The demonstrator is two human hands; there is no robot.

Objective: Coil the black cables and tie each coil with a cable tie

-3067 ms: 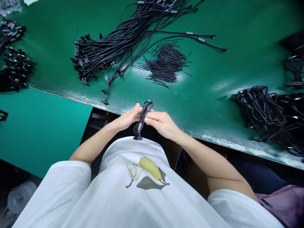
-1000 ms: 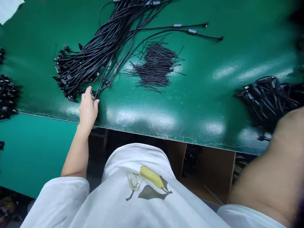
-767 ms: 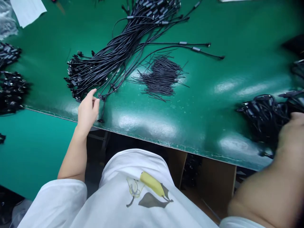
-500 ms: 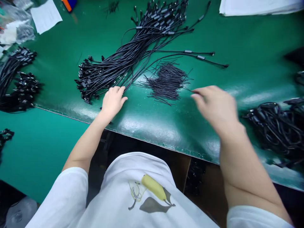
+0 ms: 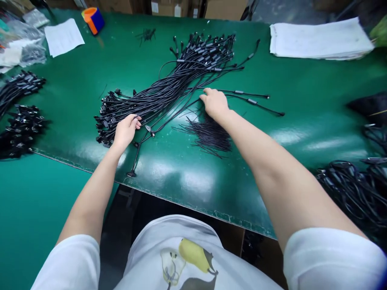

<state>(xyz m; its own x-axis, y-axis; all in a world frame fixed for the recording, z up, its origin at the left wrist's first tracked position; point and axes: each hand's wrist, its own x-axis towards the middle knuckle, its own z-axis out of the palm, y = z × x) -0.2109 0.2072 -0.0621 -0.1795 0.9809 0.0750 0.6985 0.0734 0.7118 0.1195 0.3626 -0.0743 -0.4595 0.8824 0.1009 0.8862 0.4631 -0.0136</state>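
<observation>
A long bundle of black cables [image 5: 169, 86] with small connectors at both ends lies across the green table. My left hand [image 5: 125, 131] is at its left end, fingers curled around what looks like a black cable. My right hand [image 5: 215, 104] reaches over a pile of thin black ties [image 5: 211, 135] and covers part of it. Its thumb and fingertips are bent close together beside the cables; what they hold, if anything, is hidden. A few cables lie apart from the bundle, and a connector [image 5: 131, 174] rests near the front edge.
More black cables lie at the left [image 5: 24, 129] and in a coiled heap at the right [image 5: 356, 193]. White sheets [image 5: 320, 39] are stacked at the back right. An orange and blue tape roll [image 5: 93, 21] and a paper [image 5: 64, 37] sit back left.
My right hand has moved left, from beside the tie pile with a thin tie pinched in it, to the cables. My left hand has shifted left and curled. The view has tilted upward.
</observation>
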